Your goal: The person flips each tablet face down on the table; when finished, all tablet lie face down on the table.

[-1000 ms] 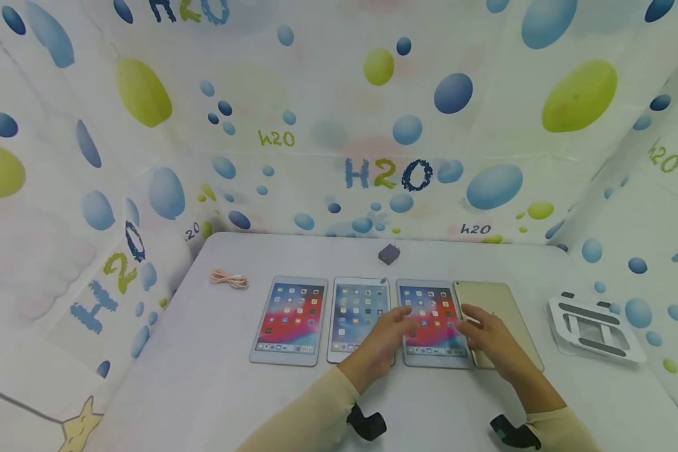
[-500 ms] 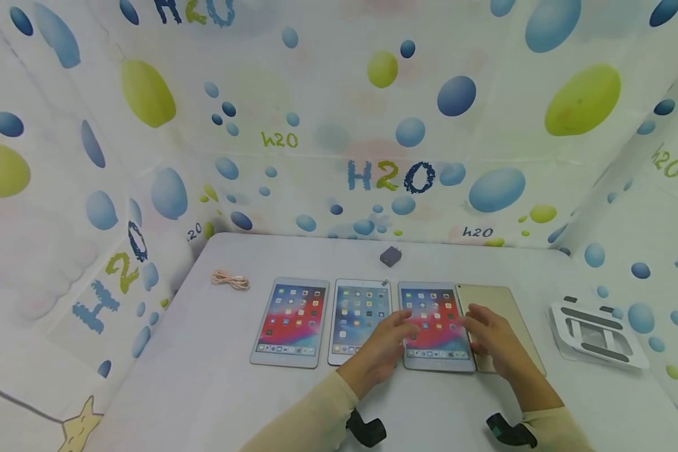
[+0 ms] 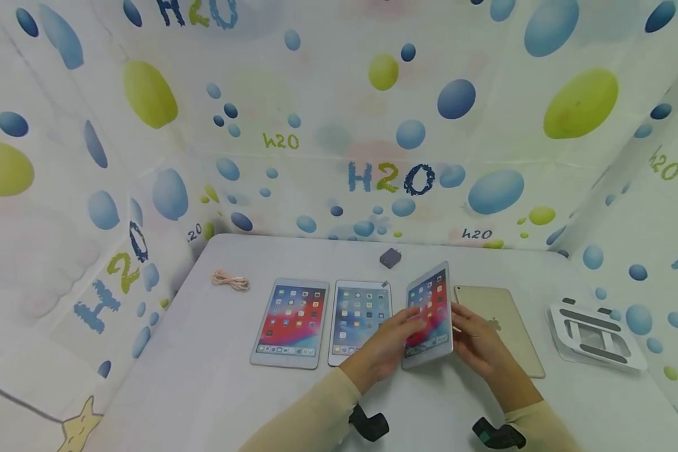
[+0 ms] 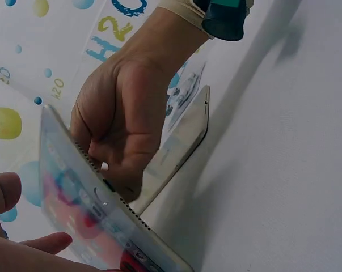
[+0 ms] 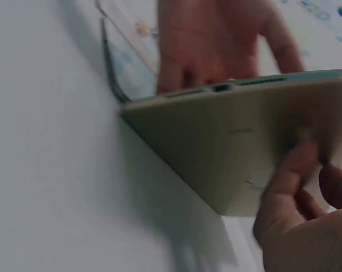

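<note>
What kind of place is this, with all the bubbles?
Probably a small staged recording booth, not a home: bubble-print "H2O" sheets wall in a white table, four tablets lie in a neat row, and both hands wear wrist cameras.

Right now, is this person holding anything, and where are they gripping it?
Yes: a tablet, tilted up on edge. The left hand holds its left side edge, the right hand its right side and back.

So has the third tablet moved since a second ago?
Yes. The third tablet, then flat beside the gold tablet, is now tipped up on its left edge between both hands, away from the gold one.
</note>
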Demonstrator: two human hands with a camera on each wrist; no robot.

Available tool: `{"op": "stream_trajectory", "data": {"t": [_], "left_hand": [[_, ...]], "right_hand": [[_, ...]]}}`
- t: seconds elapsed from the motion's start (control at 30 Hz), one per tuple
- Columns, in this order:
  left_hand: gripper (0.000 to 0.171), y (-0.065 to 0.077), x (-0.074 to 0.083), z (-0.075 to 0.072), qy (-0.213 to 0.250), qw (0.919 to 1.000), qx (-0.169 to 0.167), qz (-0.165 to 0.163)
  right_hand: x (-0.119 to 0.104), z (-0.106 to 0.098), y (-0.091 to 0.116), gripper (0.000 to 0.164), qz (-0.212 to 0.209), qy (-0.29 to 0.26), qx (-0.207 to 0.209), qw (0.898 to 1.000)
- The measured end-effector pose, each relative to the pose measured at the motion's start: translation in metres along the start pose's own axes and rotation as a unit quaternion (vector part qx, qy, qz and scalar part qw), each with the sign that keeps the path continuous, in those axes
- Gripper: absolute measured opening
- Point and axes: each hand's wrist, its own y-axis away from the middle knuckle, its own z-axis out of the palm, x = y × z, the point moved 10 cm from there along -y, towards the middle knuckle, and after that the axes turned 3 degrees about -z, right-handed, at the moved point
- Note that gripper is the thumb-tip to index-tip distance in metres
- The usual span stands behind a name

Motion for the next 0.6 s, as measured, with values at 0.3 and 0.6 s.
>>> {"op": "stream_trajectory", "data": {"t": [0.3, 0.6], "left_hand": [[0.064, 0.006, 0.016, -0.004, -0.003, 0.9992, -0.002, 0.04], [0.054, 0.005, 0.034, -0.008, 0.127, 0.9856, -0.036, 0.106]], "right_hand": [[0.031, 0.03, -0.008, 0.068, 0.042, 0.219, 0.02, 0.975], [0.01, 0.014, 0.002, 0.075, -0.004, 0.305, 0.099, 0.947]]}}
